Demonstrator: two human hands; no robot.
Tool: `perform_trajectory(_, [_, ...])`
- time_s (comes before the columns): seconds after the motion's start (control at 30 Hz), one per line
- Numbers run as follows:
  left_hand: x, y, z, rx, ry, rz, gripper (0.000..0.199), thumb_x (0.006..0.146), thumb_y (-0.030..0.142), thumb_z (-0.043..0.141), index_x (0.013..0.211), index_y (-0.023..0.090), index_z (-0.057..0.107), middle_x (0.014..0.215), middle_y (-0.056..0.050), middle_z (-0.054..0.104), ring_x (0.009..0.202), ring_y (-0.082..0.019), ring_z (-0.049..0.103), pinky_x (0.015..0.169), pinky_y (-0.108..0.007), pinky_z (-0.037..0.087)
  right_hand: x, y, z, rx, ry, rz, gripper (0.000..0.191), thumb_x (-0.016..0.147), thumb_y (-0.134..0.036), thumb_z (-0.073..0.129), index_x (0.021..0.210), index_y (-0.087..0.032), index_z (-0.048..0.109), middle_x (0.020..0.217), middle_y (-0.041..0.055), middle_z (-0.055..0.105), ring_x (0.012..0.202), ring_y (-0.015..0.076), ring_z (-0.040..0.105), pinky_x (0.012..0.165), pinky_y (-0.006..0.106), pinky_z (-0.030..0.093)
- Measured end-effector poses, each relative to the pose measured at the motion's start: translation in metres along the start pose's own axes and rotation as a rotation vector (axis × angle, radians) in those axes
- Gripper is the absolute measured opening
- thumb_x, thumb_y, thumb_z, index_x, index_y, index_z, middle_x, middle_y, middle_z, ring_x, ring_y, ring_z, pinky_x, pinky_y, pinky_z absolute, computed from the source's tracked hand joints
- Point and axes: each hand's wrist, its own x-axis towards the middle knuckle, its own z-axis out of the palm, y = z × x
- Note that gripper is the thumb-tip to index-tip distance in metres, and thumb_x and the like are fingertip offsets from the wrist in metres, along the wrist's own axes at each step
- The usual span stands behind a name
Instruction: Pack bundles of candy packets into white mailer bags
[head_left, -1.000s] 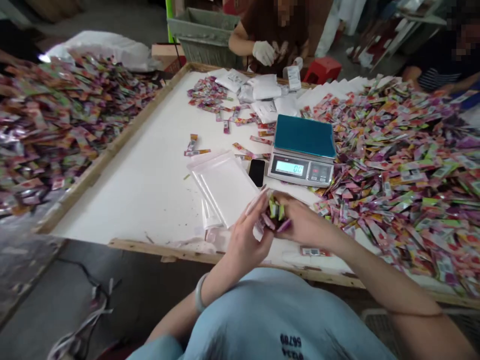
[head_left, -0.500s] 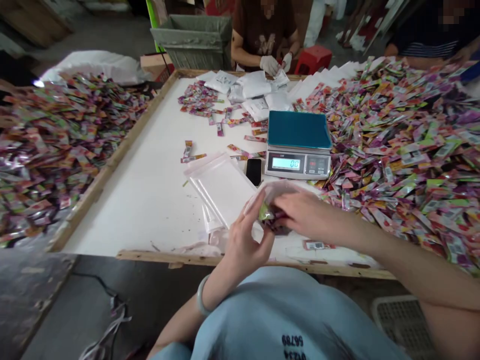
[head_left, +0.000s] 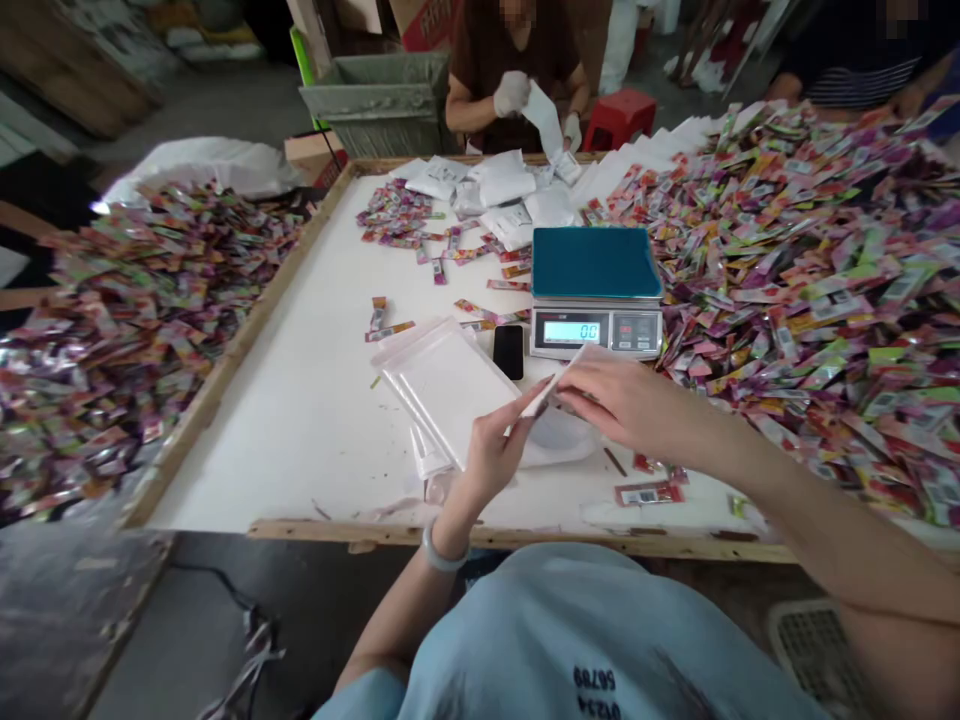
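Observation:
A white plastic bag [head_left: 559, 440] lies low over the table's near side, its upper edge pinched between my two hands. My left hand [head_left: 499, 440] grips the left end of that edge between thumb and fingers. At the other end, my right hand [head_left: 611, 395] has its fingers closed on the edge, just in front of the digital scale [head_left: 596, 265]. The scale's display shows 0 and its blue-green platform carries nothing. A stack of flat clear-and-white bags [head_left: 450, 380] rests left of my hands, with a black phone [head_left: 508, 352] beside it.
Large heaps of small colourful sachets [head_left: 840, 300] cover the right side, and another heap [head_left: 150, 330] lies left beyond the wooden rim [head_left: 232, 350]. Filled white packets [head_left: 506, 180] lie at the back. Across the table a person in white gloves [head_left: 512, 93] holds a white bag.
The opening of my bag, where sachets showed, is now drawn together between my fingers. Across the table, the gloved hands have lifted a white bag.

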Motion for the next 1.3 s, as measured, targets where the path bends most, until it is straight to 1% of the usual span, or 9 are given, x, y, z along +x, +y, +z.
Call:
perform_trajectory(0.23, [0.003, 0.033, 0.005, 0.204, -0.01, 0.067, 0.019, 0.094, 0.013, 0.057, 0.084, 0.018, 0.072, 0.069, 0.0, 0.073, 0.056, -0.013, 0.066, 0.057, -0.02, 0.054, 0.006, -0.03, 0.032, -0.523, 0.458, -0.177, 0.028, 0.106, -0.031, 0.054, 0.084, -0.017, 0.065, 0.073, 0.0044, 0.066, 0.067, 0.0167, 0.055, 0.061, 0.033, 0.031])
perform_trajectory(0.33, [0.0, 0.037, 0.005, 0.175, -0.027, 0.01, 0.018, 0.097, 0.018, 0.058, 0.093, 0.018, 0.076, 0.072, -0.001, 0.076, 0.061, -0.014, 0.07, 0.059, -0.02, 0.055, -0.004, -0.021, 0.033, -0.434, 0.478, -0.204, 0.024, 0.106, -0.022, 0.048, 0.089, -0.019, 0.065, 0.073, 0.0023, 0.067, 0.068, 0.0154, 0.058, 0.063, 0.031, 0.036])
perform_trajectory(0.43, [-0.001, 0.034, -0.001, 0.058, 0.019, -0.072, 0.028, 0.101, 0.022, 0.057, 0.12, 0.019, 0.077, 0.11, -0.009, 0.082, 0.099, -0.021, 0.078, 0.083, -0.027, 0.062, -0.056, 0.026, 0.011, -0.165, 0.565, 0.116, 0.041, 0.11, -0.04, 0.031, 0.099, -0.023, 0.067, 0.074, 0.0036, 0.068, 0.068, 0.0187, 0.064, 0.065, 0.033, 0.047])
perform_trajectory(0.5, [-0.002, 0.032, -0.008, -0.006, 0.078, -0.158, 0.028, 0.102, 0.026, 0.058, 0.12, 0.02, 0.078, 0.115, -0.009, 0.081, 0.105, -0.022, 0.077, 0.088, -0.029, 0.061, -0.108, 0.069, -0.013, -0.098, 0.643, 0.604, 0.05, 0.106, -0.057, 0.028, 0.109, -0.027, 0.068, 0.071, 0.0064, 0.067, 0.063, 0.0249, 0.065, 0.062, 0.041, 0.051])
perform_trajectory(0.63, [-0.002, 0.031, -0.018, -0.047, 0.202, -0.283, 0.026, 0.096, 0.039, 0.069, 0.086, 0.018, 0.079, 0.076, -0.003, 0.077, 0.069, -0.016, 0.069, 0.062, -0.023, 0.054, -0.178, 0.117, -0.036, -0.268, 0.547, 0.921, 0.064, 0.094, -0.075, 0.038, 0.125, -0.028, 0.07, 0.119, 0.0299, 0.068, 0.122, 0.0512, 0.062, 0.092, 0.07, 0.045])
perform_trajectory(0.77, [0.007, 0.021, -0.009, -0.089, 0.213, -0.405, 0.04, 0.086, 0.05, 0.077, 0.065, 0.017, 0.068, 0.054, 0.003, 0.055, 0.051, -0.01, 0.048, 0.048, -0.022, 0.039, -0.138, 0.085, 0.016, 0.338, 0.199, 0.656, 0.086, 0.076, -0.078, 0.071, 0.143, -0.025, 0.057, 0.147, 0.0207, 0.058, 0.145, 0.0408, 0.048, 0.114, 0.058, 0.044])
perform_trajectory(0.87, [0.02, -0.002, 0.0, -0.147, 0.033, -0.484, 0.039, 0.082, 0.054, 0.078, 0.075, 0.017, 0.073, 0.059, 0.001, 0.063, 0.054, -0.013, 0.054, 0.049, -0.023, 0.044, -0.08, 0.061, 0.065, 0.887, -0.045, 0.59, 0.078, 0.062, -0.073, 0.085, 0.118, -0.02, 0.073, 0.116, 0.0131, 0.076, 0.119, 0.037, 0.067, 0.102, 0.049, 0.057])
perform_trajectory(0.97, [0.036, -0.03, 0.003, -0.197, -0.292, -0.446, 0.037, 0.081, 0.056, 0.078, 0.083, 0.019, 0.078, 0.071, -0.005, 0.075, 0.062, -0.02, 0.068, 0.055, -0.031, 0.057, -0.053, 0.066, 0.089, 1.024, -0.008, 0.705, 0.057, 0.069, -0.067, 0.083, 0.097, -0.018, 0.08, 0.099, 0.0109, 0.08, 0.103, 0.0341, 0.072, 0.095, 0.045, 0.059])
perform_trajectory(1.3, [0.041, -0.068, -0.014, -0.056, -0.736, -0.028, 0.034, 0.099, 0.029, 0.053, 0.121, 0.034, 0.079, 0.14, -0.008, 0.071, 0.127, -0.029, 0.07, 0.105, -0.05, 0.06, -0.108, 0.115, 0.11, 1.066, -0.038, 0.395, 0.031, 0.082, -0.036, 0.07, 0.105, -0.02, 0.083, 0.128, 0.0124, 0.076, 0.123, 0.0262, 0.069, 0.111, 0.043, 0.048])
